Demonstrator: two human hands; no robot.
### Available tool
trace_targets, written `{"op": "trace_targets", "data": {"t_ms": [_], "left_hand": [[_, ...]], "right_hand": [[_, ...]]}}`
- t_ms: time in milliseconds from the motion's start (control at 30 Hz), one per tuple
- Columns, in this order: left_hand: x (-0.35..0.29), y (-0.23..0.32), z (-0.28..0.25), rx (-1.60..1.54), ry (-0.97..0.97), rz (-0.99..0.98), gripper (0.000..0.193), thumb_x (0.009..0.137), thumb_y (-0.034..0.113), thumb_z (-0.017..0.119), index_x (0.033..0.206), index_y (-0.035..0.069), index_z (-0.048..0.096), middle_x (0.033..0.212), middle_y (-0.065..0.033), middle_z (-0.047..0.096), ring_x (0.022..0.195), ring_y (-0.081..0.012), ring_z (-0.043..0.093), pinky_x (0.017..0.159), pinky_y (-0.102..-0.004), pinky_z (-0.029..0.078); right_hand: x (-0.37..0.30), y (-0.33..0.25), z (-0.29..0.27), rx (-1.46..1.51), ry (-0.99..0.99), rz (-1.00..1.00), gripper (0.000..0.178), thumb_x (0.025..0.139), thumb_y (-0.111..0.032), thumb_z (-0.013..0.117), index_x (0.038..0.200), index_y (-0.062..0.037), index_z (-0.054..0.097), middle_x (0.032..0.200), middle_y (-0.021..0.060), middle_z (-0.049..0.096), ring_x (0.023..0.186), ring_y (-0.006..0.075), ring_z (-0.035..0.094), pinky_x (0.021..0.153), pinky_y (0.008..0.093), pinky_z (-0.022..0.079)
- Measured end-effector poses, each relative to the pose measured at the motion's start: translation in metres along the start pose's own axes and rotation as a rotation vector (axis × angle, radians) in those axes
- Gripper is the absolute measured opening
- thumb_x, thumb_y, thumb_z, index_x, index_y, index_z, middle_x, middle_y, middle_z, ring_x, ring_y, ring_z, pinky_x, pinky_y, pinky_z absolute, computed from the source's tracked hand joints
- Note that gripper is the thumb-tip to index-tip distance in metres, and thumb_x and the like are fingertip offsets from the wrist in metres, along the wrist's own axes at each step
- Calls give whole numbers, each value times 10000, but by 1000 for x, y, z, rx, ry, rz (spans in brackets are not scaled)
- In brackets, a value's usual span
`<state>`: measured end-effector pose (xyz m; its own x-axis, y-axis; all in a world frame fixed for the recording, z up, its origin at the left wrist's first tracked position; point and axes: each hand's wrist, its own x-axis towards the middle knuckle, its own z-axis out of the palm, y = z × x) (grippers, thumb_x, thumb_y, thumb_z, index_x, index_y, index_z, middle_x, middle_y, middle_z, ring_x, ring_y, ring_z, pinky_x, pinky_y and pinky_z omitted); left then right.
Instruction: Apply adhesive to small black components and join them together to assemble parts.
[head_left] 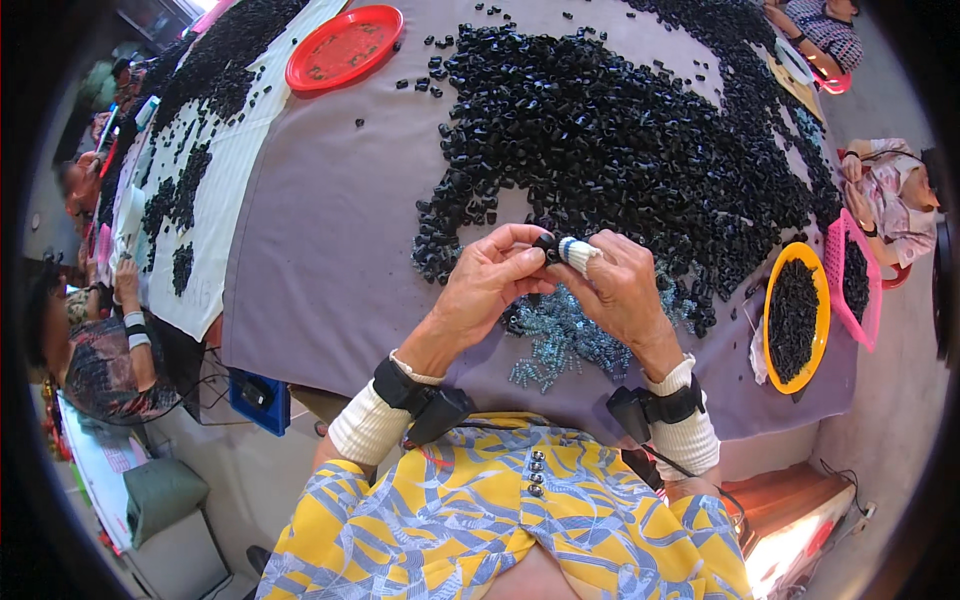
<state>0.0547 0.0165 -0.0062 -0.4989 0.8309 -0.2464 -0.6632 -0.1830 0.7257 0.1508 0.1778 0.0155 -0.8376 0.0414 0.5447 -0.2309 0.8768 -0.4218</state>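
Fingers of the left hand (470, 285) are pinching a small black piece (545, 243) above the table (340, 310), while those of the right hand (632, 290), one wearing a white, blue-striped finger sleeve (577, 254), are curling in against it; whether they are gripping it too, I cannot tell. At far left, a co-worker (110, 355) is holding a hand at the edge of a white cloth (217, 235), where dark pieces (183, 270) are lying and faint marks are showing, too blurred to read. A blue tray (262, 420) is sitting below the table's edge; a red tray (325, 85) is resting toward the far side. Across the grey-mauve cloth (300, 200), a heap of black pieces (600, 150) is spreading, with pale blue, coiled-looking pieces (560, 350) lying at its near edge. Farther right, a yellow tray (822, 310) is holding dark slender pieces (793, 325), a pink basket (860, 333) is standing beside it, and bright light is catching reddish-brown furniture (780, 500) below.
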Motion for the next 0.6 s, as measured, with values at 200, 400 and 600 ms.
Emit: {"op": "trace_targets", "data": {"t_ms": [200, 400, 600], "left_hand": [[2, 6, -3, -34, 20, 24, 245, 909, 82, 560, 1146, 24, 532, 955, -83, 636, 806, -149, 634, 746, -314, 541], [1, 20, -20, -22, 121, 102, 200, 912, 91, 550, 1105, 41, 567, 913, -100, 647, 781, -163, 639, 735, -321, 537], [0, 26, -34, -34, 141, 142, 199, 909, 97, 557, 1100, 42, 572, 907, -91, 645, 782, -157, 634, 737, -322, 537]], "right_hand": [[-11, 17, -38, 42, 30, 150, 208, 741, -125, 732, 886, -1, 651, 760, 114, 636, 651, 238, 612, 560, 319, 473], [-89, 73, -154, -67, 694, 793, 167, 836, -116, 663, 937, 16, 663, 747, 49, 632, 646, 111, 578, 570, 250, 456], [-225, 120, -257, -200, 1287, 1109, 167, 852, -185, 608, 884, -22, 613, 625, 29, 555, 589, 97, 553, 546, 238, 449]]}}
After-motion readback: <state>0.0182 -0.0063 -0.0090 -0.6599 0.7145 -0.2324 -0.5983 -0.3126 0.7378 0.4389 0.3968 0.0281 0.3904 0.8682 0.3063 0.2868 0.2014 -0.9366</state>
